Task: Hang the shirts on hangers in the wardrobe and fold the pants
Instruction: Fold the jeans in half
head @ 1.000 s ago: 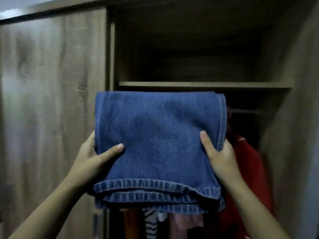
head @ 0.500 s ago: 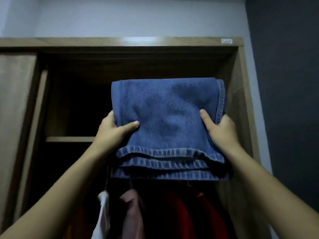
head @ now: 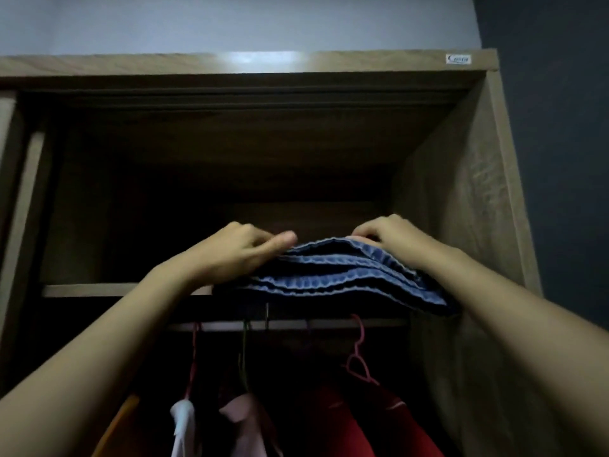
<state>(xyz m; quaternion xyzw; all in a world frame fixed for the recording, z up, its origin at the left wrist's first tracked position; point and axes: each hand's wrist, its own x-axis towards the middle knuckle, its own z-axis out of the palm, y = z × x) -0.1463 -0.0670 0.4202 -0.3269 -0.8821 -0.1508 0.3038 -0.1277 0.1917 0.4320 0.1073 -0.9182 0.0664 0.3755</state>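
Folded blue jeans lie flat at the front edge of the wardrobe's upper shelf, their stacked hems facing me. My left hand grips the jeans' left side, thumb on top. My right hand holds the right side with fingers curled over the top. The jeans' right corner sticks out past the shelf front. Below, shirts hang on hangers from the rail: a white one, a pink one and a red one.
The wardrobe's right side panel stands close to my right arm. Its top board is overhead. A pink hanger hangs on the rail at the right. The shelf interior behind the jeans is dark. A sliding door is at far left.
The jeans went from held upright in front of me to lying flat on the upper shelf. Both hands moved up and forward with them, and my view tilted upward.
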